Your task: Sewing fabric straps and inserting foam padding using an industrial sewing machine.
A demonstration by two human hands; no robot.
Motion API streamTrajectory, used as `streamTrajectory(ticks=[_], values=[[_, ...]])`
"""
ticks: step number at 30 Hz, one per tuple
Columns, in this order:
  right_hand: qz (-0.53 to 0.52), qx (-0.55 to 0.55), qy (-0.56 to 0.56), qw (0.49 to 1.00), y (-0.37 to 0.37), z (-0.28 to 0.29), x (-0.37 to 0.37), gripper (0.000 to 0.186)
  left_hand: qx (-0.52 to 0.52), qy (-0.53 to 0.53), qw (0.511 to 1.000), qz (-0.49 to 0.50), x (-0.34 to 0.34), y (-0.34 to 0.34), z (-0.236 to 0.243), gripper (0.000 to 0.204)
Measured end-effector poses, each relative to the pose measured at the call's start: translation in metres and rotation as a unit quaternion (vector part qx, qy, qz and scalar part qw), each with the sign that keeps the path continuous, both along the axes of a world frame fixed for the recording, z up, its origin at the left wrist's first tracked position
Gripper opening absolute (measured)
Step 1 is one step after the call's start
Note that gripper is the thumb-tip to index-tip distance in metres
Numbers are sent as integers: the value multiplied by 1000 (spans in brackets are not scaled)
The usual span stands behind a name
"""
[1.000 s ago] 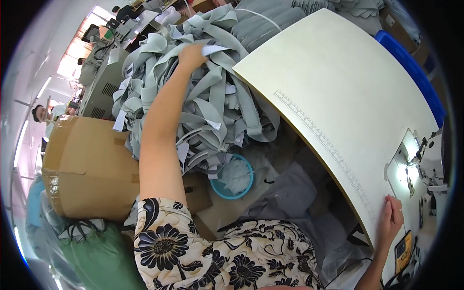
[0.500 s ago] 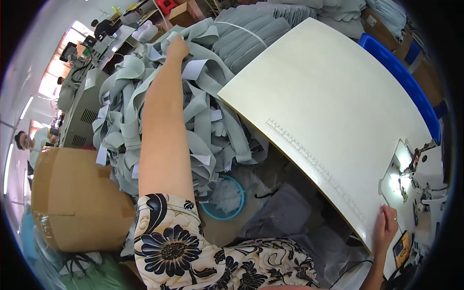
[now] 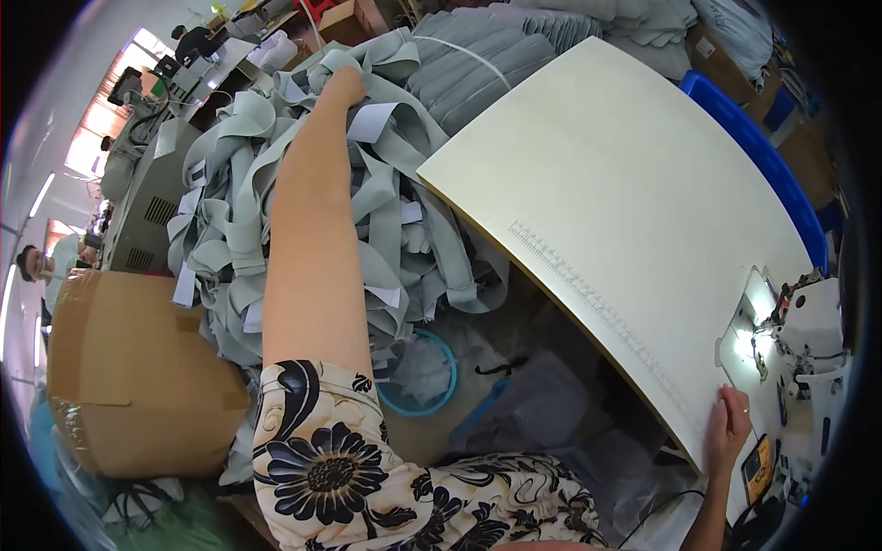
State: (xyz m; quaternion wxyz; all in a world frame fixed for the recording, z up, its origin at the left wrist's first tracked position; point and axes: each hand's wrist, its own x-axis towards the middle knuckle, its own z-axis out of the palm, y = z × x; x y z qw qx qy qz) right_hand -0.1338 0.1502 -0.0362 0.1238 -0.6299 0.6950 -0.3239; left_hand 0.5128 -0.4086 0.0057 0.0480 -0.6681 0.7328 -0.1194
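My left arm stretches far out over a heaped pile of grey fabric strips [image 3: 248,230], many with white ends. At the top of the heap my left hand [image 3: 345,87] is closed on a grey fabric strip [image 3: 322,72]; its fingertips are partly hidden. On the right, my right hand [image 3: 730,421] rests on the near edge of the white work table [image 3: 606,174], its fingers curled in and nothing visible in them. Just beyond that hand stands a sewing machine [image 3: 813,321] with its lamp lit over the needle plate.
Flat grey cut pieces [image 3: 478,64] lie stacked behind the table. A blue plastic tub [image 3: 763,151] borders its far side. A cardboard box [image 3: 138,376] stands at left, a blue-rimmed basket [image 3: 450,376] on the floor. A phone [image 3: 758,468] lies by my right wrist. Other people work at far left.
The view has shifted slightly. My left hand stays at the top of the heap, with the strips around it slightly moved. My right hand keeps its place on the table edge.
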Motion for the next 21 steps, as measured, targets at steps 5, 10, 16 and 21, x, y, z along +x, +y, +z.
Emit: streamTrajectory(ticks=[5, 10, 16, 21], values=[[0, -17, 21, 1000, 0, 1, 2, 21, -131, 163, 977, -39, -8, 14, 26, 44], [-20, 4, 27, 999, 7, 4, -2, 21, -51, 144, 988, 2, -35, 13, -12, 34], [-7, 8, 34, 999, 1, 2, 1, 23, -161, 30, 985, 45, -23, -5, 14, 36], [11, -17, 5, 1000, -2, -3, 2, 24, -413, 177, 889, -84, -11, -16, 186, 37]])
